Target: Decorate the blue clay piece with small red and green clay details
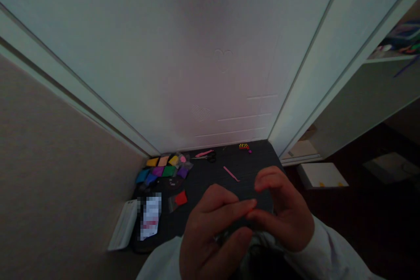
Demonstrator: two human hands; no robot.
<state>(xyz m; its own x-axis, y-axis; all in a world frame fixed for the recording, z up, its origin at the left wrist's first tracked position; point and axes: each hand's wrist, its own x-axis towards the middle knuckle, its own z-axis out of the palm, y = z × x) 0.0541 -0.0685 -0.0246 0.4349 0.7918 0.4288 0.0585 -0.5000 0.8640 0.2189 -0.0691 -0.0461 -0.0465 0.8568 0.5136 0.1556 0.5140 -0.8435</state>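
My left hand [213, 232] and my right hand [285, 210] meet above the near side of the dark table. A tiny red-orange piece [252, 211], seemingly modelling clay, is pinched between my left fingertip and my right thumb. My left thumb stands apart below, and my right index finger curls above without touching my left hand. Beyond the hands lies a pink curved-tip tool [231, 174], perhaps tweezers. To the left is a red clay packet [180, 198] with a clear bag edge.
Several coloured packets [169, 171] lie at the table's back left, near scissors [210, 156] and a pink tool [204, 153]. A small yellow-dotted item [243, 145] sits at the back. A blurred-out screen [151, 216] and white tray [124, 225] are left. A white wall panel [210, 74] rises behind.
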